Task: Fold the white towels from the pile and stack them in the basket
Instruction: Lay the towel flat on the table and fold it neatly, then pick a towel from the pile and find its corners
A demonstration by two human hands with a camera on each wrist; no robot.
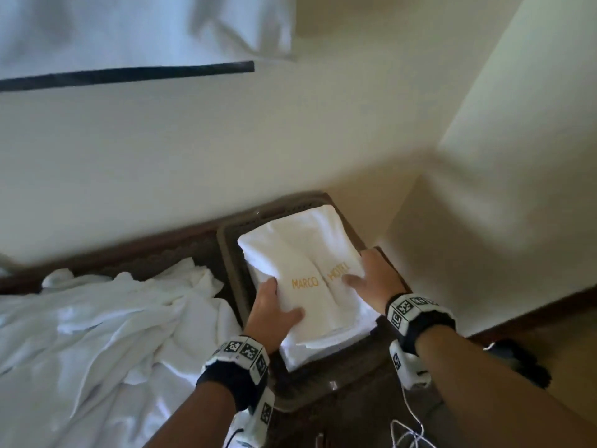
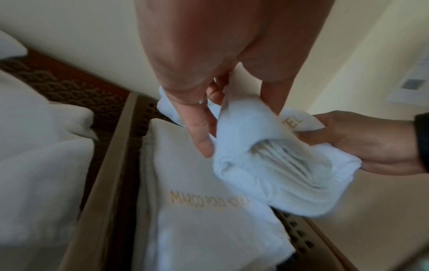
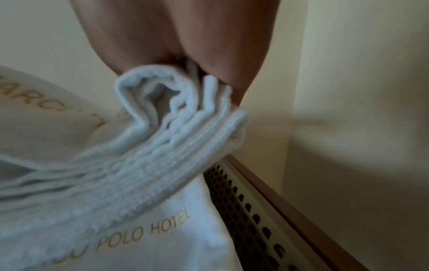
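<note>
White folded towel (image 1: 302,270), lettered in gold, is clamped at its near edge by left hand (image 1: 269,313) and right hand (image 1: 371,279) over the basket (image 1: 231,253), above one towel already stacked (image 2: 197,220). Unfolded pile (image 1: 106,318) remains alongside. Stack depth hidden; views blurred.

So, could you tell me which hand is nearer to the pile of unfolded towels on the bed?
Left. The left hand grips the folded towel on the side facing the pile of unfolded towels. The right hand grips the towel's far side, over the basket.
</note>
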